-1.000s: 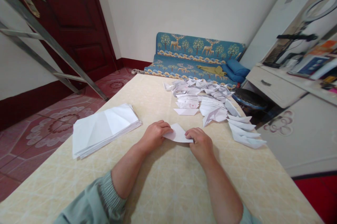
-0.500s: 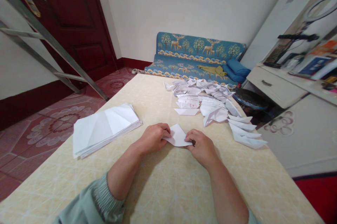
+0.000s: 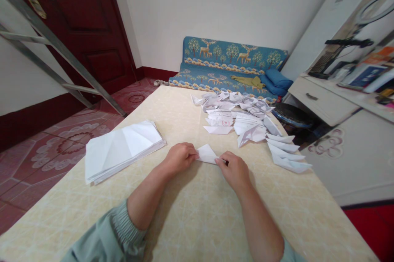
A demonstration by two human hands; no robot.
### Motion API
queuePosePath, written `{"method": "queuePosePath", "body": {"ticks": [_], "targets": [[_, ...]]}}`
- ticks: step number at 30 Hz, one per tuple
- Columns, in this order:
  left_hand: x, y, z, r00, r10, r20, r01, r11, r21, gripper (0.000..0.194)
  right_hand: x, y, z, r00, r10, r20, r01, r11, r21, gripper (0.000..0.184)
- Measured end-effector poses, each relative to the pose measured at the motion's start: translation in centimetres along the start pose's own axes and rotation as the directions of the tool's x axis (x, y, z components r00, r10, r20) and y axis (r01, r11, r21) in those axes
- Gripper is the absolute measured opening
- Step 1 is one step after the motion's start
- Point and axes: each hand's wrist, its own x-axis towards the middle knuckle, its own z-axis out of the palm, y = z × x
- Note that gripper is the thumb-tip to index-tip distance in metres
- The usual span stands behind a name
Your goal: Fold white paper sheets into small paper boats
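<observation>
A small folded piece of white paper (image 3: 207, 153) is held between my two hands, just above or on the table, its pointed top facing away from me. My left hand (image 3: 182, 157) pinches its left corner with thumb and fingers. On the other side, my right hand (image 3: 233, 168) grips the right corner, fingers curled. To the left lies a stack of white paper sheets (image 3: 123, 151) with crease lines on the top one. Folded paper boats (image 3: 250, 132) make a pile beyond my right hand, and several more boats (image 3: 289, 157) stand in a row nearer the right edge.
The table (image 3: 197, 217) has a cream patterned cover. Behind it stands a blue sofa (image 3: 221, 71) with a deer print. A metal ladder (image 3: 61, 48) leans at the left by a dark red door (image 3: 89, 11). At the right are a white cabinet (image 3: 347, 151) and a dark round stool (image 3: 292, 115).
The paper has become flatter and narrower between my hands as its lower edge shifted up. My left fingers have straightened a little and my right hand has moved slightly left.
</observation>
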Motion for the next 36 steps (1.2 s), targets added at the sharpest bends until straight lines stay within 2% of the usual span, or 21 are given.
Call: {"method": "queuePosePath", "body": {"ticks": [4,9,13,26,36], "targets": [[0.3,-0.4,0.6,0.995,-0.090,-0.036,0.089,0.996,-0.016,0.020,0.2,0.1,0.4,0.998,0.045,-0.033,-0.047,0.998,-0.046,0.017],[0.7,-0.7,1.3,0.980,-0.187,-0.065,0.191,0.980,0.054,0.021,0.5,0.2,0.5,0.998,0.058,-0.037,-0.062,0.988,-0.143,0.020],[0.8,-0.7,1.3,0.978,-0.198,-0.072,0.203,0.976,0.075,0.022,0.7,0.2,0.7,0.996,0.081,-0.036,-0.085,0.984,-0.157,0.019],[0.7,-1.0,1.4,0.968,-0.237,-0.078,0.242,0.968,0.063,0.021,1.1,0.5,0.3,0.977,0.210,-0.020,-0.211,0.977,-0.039,0.023],[0.7,-1.0,1.3,0.965,-0.252,-0.068,0.255,0.966,0.043,0.020,1.2,0.4,0.2,0.971,0.240,0.000,-0.239,0.970,-0.043,0.022]]}}
